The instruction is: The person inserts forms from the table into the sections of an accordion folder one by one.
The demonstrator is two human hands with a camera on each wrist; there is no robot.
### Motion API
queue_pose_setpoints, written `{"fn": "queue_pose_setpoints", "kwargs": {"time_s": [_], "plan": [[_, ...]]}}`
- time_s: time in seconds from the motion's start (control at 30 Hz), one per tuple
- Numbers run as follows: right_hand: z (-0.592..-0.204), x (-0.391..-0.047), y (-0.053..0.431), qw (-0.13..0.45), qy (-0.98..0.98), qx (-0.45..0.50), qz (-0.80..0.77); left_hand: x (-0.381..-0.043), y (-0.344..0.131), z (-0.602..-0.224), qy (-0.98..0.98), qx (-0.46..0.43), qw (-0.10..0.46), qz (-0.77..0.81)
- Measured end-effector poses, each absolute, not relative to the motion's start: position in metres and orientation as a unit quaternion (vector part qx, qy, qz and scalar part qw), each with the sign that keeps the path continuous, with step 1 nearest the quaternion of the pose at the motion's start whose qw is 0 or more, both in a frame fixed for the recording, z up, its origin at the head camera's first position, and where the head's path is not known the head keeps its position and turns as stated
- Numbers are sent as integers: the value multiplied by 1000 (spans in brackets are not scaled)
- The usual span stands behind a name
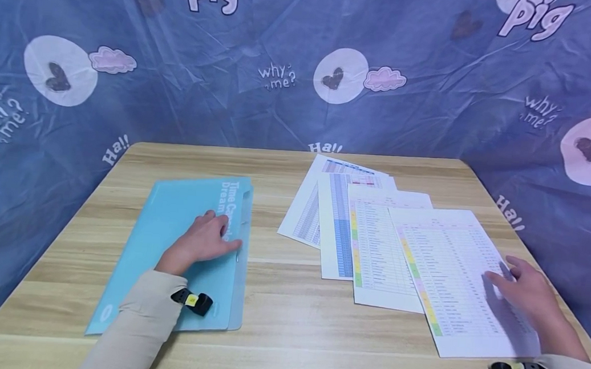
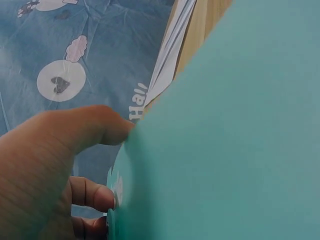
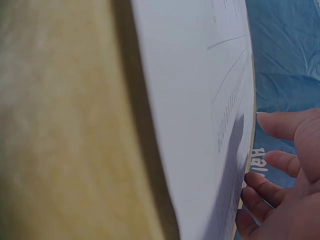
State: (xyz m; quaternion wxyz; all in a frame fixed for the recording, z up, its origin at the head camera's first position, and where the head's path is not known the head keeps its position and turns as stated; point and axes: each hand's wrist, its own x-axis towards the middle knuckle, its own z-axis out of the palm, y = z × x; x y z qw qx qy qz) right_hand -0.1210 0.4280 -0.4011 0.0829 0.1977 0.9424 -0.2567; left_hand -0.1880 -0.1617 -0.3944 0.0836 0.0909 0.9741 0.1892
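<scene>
A light blue folder (image 1: 171,221) is seen lying flat on the left part of a wood-grain surface (image 1: 286,321), its lettered edge turned to the right. The left hand (image 1: 202,244) is laid over the folder's right half; its thumb is stretched toward the right edge, its other fingers are loosely bent and set well apart from the thumb, and nothing is gripped by them.

On the right of the surface, four printed sheets (image 1: 386,242) are fanned out, overlapping, in a row stepped from the far middle down to the near right. The frontmost sheet (image 1: 448,275) is printed with a table whose left column is coloured yellow, green and pale purple. Blue tables are printed on the two farthest sheets (image 1: 301,210).

The right hand (image 1: 530,289) is held at the right edge of the frontmost sheet, its fingers spread wide and slightly bent, and a shadow is cast by it on the paper (whether the paper is touched cannot be told).

Both arms are covered by pale sleeves (image 1: 134,316), and a black device (image 1: 192,301) is strapped at each wrist. Behind the surface, a blue cloth (image 1: 218,116) is printed with hearts, clouds and words
</scene>
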Motion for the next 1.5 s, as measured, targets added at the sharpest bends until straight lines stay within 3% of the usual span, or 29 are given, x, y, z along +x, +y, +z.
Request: {"fn": "queue_pose_setpoints", "kwargs": {"time_s": [0.3,0.67,1.07,1.5], "plan": [[-405,-124,430,89,943,219,-235,-188,-165,-394,969,84,73,219],[-408,-126,435,99,935,246,-235,-188,-166,-391,960,94,101,243],[-408,-124,435,57,942,236,-231,-189,-167,-391,958,142,120,217],[-407,-124,436,68,945,223,-231,-186,-170,-390,960,118,124,221]]}}
